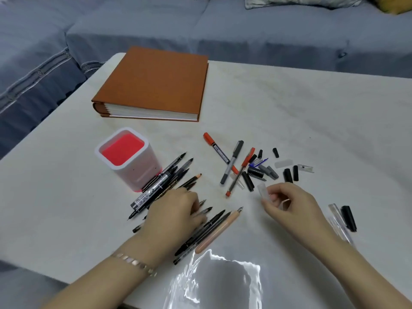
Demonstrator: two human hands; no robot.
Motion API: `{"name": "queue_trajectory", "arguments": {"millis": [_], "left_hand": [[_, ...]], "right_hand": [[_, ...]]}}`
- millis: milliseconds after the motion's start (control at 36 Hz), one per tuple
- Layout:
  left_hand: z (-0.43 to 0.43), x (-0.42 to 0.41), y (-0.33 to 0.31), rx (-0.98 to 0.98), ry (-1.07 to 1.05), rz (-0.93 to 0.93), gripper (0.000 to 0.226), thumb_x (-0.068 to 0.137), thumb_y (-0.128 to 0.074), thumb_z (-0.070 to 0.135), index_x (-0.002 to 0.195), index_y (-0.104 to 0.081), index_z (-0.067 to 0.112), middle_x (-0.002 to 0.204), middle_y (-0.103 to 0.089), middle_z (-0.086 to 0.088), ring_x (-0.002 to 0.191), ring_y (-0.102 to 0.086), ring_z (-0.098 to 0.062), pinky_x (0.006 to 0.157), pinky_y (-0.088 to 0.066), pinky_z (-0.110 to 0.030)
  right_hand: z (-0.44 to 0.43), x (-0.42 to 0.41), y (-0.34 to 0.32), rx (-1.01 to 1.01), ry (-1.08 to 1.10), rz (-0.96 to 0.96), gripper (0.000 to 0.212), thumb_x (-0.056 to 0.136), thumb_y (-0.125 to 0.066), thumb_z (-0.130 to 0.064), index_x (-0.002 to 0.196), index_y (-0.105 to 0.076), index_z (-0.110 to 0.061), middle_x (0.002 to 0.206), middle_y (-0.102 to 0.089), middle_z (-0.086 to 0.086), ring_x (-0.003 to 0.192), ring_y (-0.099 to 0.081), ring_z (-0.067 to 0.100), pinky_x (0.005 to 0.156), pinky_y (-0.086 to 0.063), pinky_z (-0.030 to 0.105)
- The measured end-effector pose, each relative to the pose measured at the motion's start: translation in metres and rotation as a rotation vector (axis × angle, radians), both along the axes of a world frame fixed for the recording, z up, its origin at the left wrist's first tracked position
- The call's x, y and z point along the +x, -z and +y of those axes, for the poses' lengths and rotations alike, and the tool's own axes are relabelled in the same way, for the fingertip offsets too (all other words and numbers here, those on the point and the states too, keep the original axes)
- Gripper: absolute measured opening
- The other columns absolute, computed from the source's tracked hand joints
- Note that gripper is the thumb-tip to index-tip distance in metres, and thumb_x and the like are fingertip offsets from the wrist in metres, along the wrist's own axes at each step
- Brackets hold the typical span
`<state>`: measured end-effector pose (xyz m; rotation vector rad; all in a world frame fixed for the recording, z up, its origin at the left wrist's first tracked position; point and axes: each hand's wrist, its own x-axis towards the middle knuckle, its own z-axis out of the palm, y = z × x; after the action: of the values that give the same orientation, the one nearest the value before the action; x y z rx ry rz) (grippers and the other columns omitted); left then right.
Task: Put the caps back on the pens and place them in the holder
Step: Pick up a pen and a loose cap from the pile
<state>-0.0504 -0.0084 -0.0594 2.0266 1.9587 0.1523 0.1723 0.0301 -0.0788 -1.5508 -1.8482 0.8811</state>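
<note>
One white holder [131,159] with a red interior, one brown album [153,85] and two hands, the left hand [174,217] and right hand [289,206], share the table [312,108]; loose pens and caps overlap too thickly to count exactly.

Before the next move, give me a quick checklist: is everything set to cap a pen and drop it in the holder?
1. Cap in right hand: ok, a clear cap is pinched in the fingers.
2. Pen in left hand: not ok, it rests flat on the pen pile, no grip on one.
3. Cap matches a pen: cannot tell.
4. Holder upright: ok.
5. Holder has room: ok, no pens inside.
6. Spare caps within reach: ok, just beyond the right hand.
</note>
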Motion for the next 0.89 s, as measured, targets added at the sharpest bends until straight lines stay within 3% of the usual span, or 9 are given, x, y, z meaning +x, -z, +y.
{"name": "queue_trajectory", "arguments": {"millis": [111,250,333,417,472,556,750,806,889], "left_hand": [[-0.012,-0.003,0.009,-0.048,-0.018,0.076,0.026,0.083,-0.055,0.047,0.092,-0.056,0.023,0.097,-0.052,0.008,0.097,-0.048,-0.012,0.064,-0.032,-0.024],[-0.012,-0.004,0.015,-0.023,-0.054,0.055,0.026,0.087,-0.050,0.044,0.096,-0.058,0.021,0.103,-0.054,0.006,0.099,-0.049,-0.013,0.066,-0.035,-0.024],[-0.011,-0.004,0.016,-0.018,-0.067,0.072,0.029,0.089,-0.048,0.042,0.100,-0.059,0.018,0.106,-0.053,0.003,0.099,-0.050,-0.016,0.067,-0.038,-0.026],[-0.010,-0.003,0.016,-0.034,-0.062,0.091,0.029,0.090,-0.047,0.040,0.099,-0.059,0.015,0.106,-0.053,0.001,0.098,-0.051,-0.017,0.067,-0.039,-0.027],[-0.010,-0.002,0.018,-0.043,-0.076,0.068,0.029,0.089,-0.048,0.039,0.097,-0.058,0.013,0.105,-0.053,-0.001,0.097,-0.051,-0.017,0.068,-0.039,-0.027],[-0.011,-0.003,0.019,-0.052,-0.126,0.013,0.026,0.089,-0.050,0.037,0.094,-0.057,0.012,0.102,-0.053,-0.003,0.095,-0.051,-0.019,0.071,-0.039,-0.028],[-0.010,-0.012,0.020,0.081,-0.181,-0.078,0.021,0.091,-0.047,0.034,0.086,-0.057,0.015,0.092,-0.052,0.000,0.090,-0.051,-0.019,0.072,-0.043,-0.032],[-0.007,-0.019,0.017,0.164,-0.215,-0.163,0.020,0.091,-0.046,0.031,0.081,-0.055,0.016,0.080,-0.056,0.001,0.078,-0.053,-0.020,0.066,-0.041,-0.034],[-0.005,-0.029,0.008,0.195,-0.328,-0.346,0.020,0.094,-0.040,0.027,0.080,-0.047,0.015,0.068,-0.060,0.000,0.064,-0.054,-0.021,0.056,-0.035,-0.033]], "right_hand": [[-0.005,-0.006,0.003,-0.039,-0.018,0.017,0.005,0.081,-0.065,-0.018,0.076,-0.063,-0.019,0.074,-0.058,0.000,0.071,-0.050,0.002,0.063,-0.039,0.006],[-0.009,-0.012,0.000,-0.072,-0.021,0.011,0.007,0.079,-0.066,-0.015,0.074,-0.063,-0.019,0.074,-0.058,0.002,0.069,-0.049,0.004,0.061,-0.038,0.007],[-0.016,-0.021,-0.003,-0.135,-0.003,0.066,0.012,0.082,-0.063,-0.025,0.070,-0.063,-0.021,0.069,-0.057,0.000,0.061,-0.047,0.005,0.057,-0.039,0.009],[-0.028,-0.035,-0.005,-0.279,0.010,0.134,0.024,0.083,-0.060,-0.031,0.063,-0.062,-0.019,0.052,-0.051,-0.008,0.047,-0.042,0.004,0.050,-0.037,0.011],[-0.037,-0.044,-0.006,-0.450,-0.035,0.265,0.023,0.082,-0.062,-0.016,0.059,-0.060,-0.016,0.051,-0.056,-0.003,0.045,-0.051,0.008,0.049,-0.042,0.013],[-0.045,-0.052,-0.003,-0.566,-0.085,0.336,0.024,0.077,-0.061,0.002,0.059,-0.058,-0.014,0.059,-0.064,0.008,0.052,-0.064,0.012,0.052,-0.050,0.018],[-0.045,-0.069,0.007,-0.535,-0.038,0.277,0.017,0.077,-0.062,-0.007,0.062,-0.060,-0.015,0.066,-0.072,0.006,0.057,-0.065,0.011,0.061,-0.053,0.022],[-0.043,-0.075,0.009,-0.515,-0.009,0.305,0.017,0.077,-0.062,-0.007,0.062,-0.061,-0.015,0.067,-0.072,0.007,0.058,-0.064,0.011,0.061,-0.052,0.022],[-0.041,-0.087,0.011,-0.507,0.010,0.319,0.012,0.078,-0.062,-0.010,0.066,-0.063,-0.014,0.070,-0.072,0.009,0.063,-0.066,0.016,0.069,-0.055,0.032]]}}
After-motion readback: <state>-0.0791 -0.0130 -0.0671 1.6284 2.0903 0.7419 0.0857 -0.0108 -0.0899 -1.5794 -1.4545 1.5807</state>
